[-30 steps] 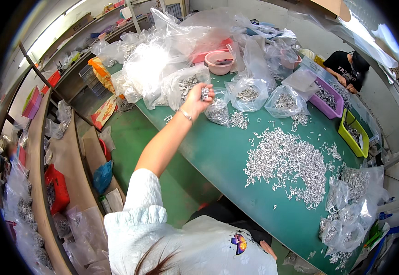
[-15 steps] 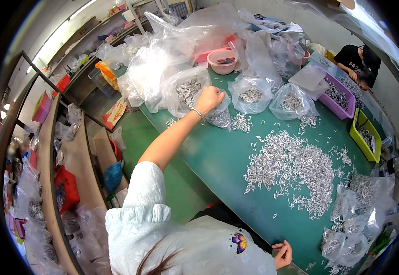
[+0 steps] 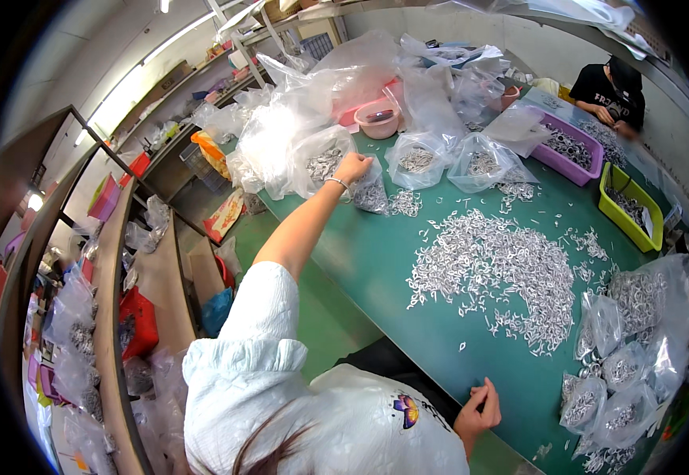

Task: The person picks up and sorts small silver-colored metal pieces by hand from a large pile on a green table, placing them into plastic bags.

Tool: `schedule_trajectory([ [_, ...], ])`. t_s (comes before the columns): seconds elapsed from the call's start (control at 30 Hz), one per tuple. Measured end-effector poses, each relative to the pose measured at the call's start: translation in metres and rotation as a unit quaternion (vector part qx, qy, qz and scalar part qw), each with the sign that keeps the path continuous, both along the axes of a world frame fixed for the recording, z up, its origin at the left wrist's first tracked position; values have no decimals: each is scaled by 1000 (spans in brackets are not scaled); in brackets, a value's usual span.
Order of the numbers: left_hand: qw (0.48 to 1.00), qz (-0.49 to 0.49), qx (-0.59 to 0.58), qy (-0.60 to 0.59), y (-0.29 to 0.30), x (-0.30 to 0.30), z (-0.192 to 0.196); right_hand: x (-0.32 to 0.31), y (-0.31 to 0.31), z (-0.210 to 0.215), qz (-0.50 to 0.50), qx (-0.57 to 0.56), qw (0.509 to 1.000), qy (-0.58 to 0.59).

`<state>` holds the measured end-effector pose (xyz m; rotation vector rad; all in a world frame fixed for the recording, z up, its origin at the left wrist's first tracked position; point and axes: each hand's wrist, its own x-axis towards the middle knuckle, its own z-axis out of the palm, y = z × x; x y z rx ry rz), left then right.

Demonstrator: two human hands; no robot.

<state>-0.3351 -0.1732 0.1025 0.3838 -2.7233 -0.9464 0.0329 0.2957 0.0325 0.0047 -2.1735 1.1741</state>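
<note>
My left hand [image 3: 352, 168] reaches across to the far left of the green table, its fingers closed at the top of a small clear plastic bag [image 3: 371, 196] of grey metal pieces. Just left of it lies a larger open bag [image 3: 324, 161] with flat metal pieces inside. My right hand [image 3: 479, 408] is by the near table edge, fingers loosely bent and apart, with nothing seen in them. A wide heap of small silvery metal links [image 3: 510, 277] spreads over the table beyond the right hand. Beside the small bag is a little pile of links [image 3: 405, 203].
Two open bags of metal parts [image 3: 417, 160] and a pink bowl [image 3: 377, 119] stand at the back. Purple [image 3: 590, 172] and lime-green baskets [image 3: 654, 226] line the right side, near several filled bags [image 3: 621, 368]. Another person [image 3: 609, 95] sits far right. Shelves [image 3: 111, 317] stand at left.
My right hand has come up and forward at the near table edge. My left hand stays at the small bag, its fingers lower against the top. The whole view has shifted slightly.
</note>
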Motion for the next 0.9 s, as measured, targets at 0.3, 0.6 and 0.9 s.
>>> schedule_trajectory([
  [0.3,993,-21,-92,75,19,37,11,2,2,0,26,47,998,17],
  [0.6,969,-181,58,155,123,172,1,-7,3,21,83,-16,990,-112],
  [0.9,922,-348,-166,38,203,220,-57,-41,-29,39,135,263,939,-178],
])
